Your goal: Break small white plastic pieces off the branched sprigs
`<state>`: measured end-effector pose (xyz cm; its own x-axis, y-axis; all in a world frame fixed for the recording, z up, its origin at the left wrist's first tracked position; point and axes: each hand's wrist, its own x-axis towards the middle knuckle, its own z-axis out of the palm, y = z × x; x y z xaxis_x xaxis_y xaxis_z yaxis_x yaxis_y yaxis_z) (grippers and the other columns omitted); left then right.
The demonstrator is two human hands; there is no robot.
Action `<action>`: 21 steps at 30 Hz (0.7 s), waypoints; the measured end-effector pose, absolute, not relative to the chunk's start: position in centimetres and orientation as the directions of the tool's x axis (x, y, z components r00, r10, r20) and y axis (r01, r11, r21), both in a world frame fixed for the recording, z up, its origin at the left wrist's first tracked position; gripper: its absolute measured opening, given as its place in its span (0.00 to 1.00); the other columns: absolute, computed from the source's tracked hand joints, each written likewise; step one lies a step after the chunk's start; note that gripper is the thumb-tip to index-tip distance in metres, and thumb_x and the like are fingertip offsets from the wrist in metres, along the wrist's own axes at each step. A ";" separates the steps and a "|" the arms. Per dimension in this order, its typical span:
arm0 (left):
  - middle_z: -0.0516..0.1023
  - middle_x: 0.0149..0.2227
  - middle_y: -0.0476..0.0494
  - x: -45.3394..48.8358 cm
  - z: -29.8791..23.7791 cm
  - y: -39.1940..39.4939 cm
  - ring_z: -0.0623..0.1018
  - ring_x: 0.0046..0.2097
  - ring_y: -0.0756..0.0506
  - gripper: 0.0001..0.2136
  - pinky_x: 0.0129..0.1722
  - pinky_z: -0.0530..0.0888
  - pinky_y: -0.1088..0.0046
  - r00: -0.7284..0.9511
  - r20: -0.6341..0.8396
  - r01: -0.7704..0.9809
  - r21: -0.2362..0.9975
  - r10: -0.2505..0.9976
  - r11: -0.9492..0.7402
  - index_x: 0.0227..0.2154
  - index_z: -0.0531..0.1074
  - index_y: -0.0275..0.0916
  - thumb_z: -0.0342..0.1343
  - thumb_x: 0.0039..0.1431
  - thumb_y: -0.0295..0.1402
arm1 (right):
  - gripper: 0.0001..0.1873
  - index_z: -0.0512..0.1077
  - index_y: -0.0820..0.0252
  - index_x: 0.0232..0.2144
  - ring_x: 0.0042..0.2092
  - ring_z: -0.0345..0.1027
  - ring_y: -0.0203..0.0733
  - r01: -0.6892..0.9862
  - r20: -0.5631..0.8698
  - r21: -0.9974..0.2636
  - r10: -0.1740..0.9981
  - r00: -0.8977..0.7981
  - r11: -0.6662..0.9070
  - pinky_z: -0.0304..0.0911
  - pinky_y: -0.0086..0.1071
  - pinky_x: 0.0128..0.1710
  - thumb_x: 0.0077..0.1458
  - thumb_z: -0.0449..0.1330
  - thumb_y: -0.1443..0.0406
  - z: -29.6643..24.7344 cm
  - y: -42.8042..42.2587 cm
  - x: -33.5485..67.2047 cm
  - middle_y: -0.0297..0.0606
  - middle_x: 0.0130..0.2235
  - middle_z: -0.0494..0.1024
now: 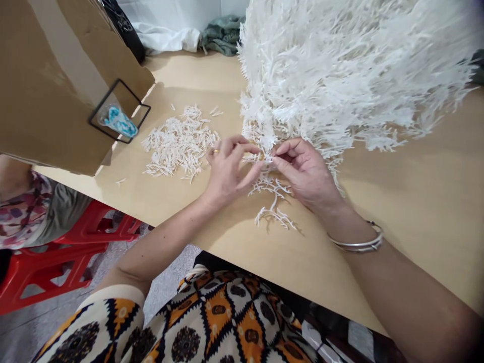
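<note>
My right hand [308, 174] pinches a white branched plastic sprig between thumb and forefinger. Its forked twigs [275, 194] hang down in front of the fingertips, close to the tabletop. Just left of it, my left hand [229, 169] has its thumb and forefinger apart, near the same sprig; white twigs show between and behind these fingers. Beyond both hands rises a big heap of white branched plastic pieces [340, 75], whose near edge reaches the fingertips. Beside my left hand lies a loose pile of small white twig pieces [179, 141].
A cardboard box [56, 75] stands at the left of the wooden-topped table [408, 201], with a black wire frame [132, 96] and a blue-and-white item by it. Cloths [223, 35] lie at the back. A person's arm [13, 176] and red stools [49, 272] are at the left.
</note>
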<state>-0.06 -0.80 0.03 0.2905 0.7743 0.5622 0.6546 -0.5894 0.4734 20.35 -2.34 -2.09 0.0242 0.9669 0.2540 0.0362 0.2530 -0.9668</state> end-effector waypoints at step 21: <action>0.84 0.51 0.46 0.7 -0.3 -0.8 0.80 0.51 0.41 0.06 0.60 0.56 0.51 0.369 0.487 0.749 0.348 0.791 -0.563 0.40 0.71 0.43 0.52 0.76 0.32 | 0.08 0.71 0.50 0.38 0.41 0.74 0.43 0.225 0.295 -0.926 0.953 -0.074 0.304 0.75 0.42 0.48 0.60 0.67 0.66 -1.0 -3.1 19.6 0.35 0.39 0.78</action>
<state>0.70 -0.80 -0.28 0.3689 0.7915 0.4873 0.7493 -0.5635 0.3479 19.59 -3.15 -0.95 -0.0740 0.9527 0.2948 0.2249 0.3040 -0.9258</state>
